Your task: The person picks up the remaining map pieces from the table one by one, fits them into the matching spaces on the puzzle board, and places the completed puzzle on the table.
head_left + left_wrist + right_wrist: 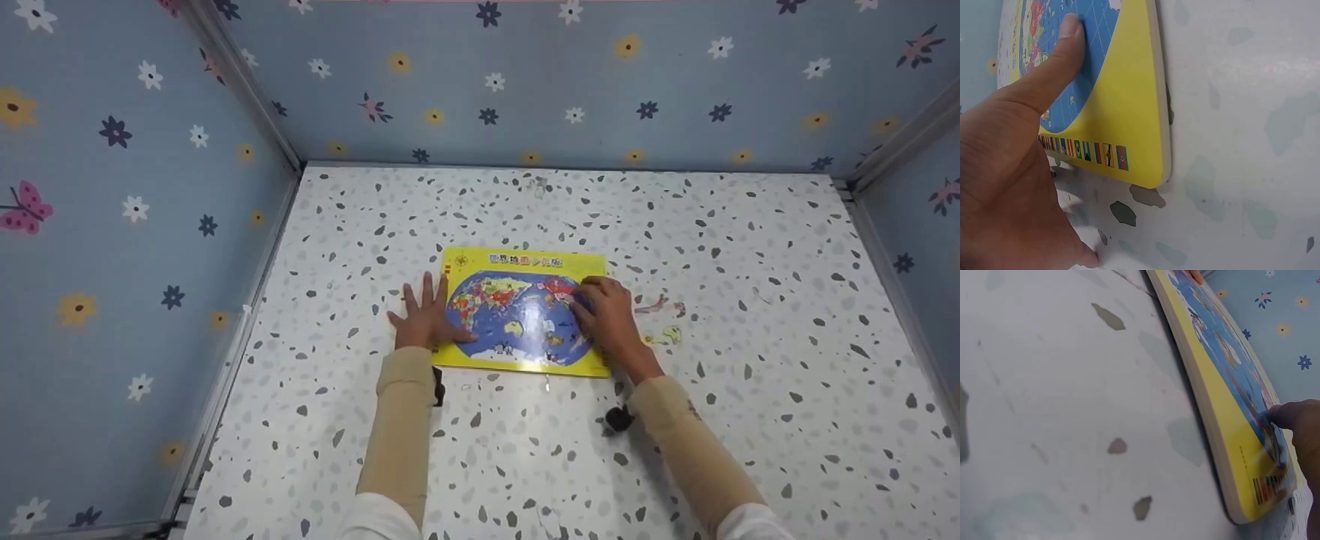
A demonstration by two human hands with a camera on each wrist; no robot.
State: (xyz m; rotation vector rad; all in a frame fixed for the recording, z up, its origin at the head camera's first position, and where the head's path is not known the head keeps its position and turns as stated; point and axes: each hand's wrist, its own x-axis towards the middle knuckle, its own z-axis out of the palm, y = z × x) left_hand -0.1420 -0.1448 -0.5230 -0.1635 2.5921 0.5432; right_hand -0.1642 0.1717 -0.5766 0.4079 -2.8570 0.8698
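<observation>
A yellow-bordered world map puzzle board (525, 364) lies flat on the table, its blue map facing up. At its left edge is my left hand (422, 322), fingers spread over the table beside the board. The left thumb (1072, 36) lies straight across the map. My right hand (611, 315) is at the board's right side with bent fingers. In the right wrist view the right thumb (1286, 413) touches the blue map near a dark line. Whether a piece sits between these fingers is hidden.
Small loose puzzle pieces, one of them yellow (671, 335), lie on the speckled white table (375, 217) right of the board. A black object (619, 418) is by the right wrist, another (438, 386) by the left. Blue flowered panels (450, 90) stand around the table.
</observation>
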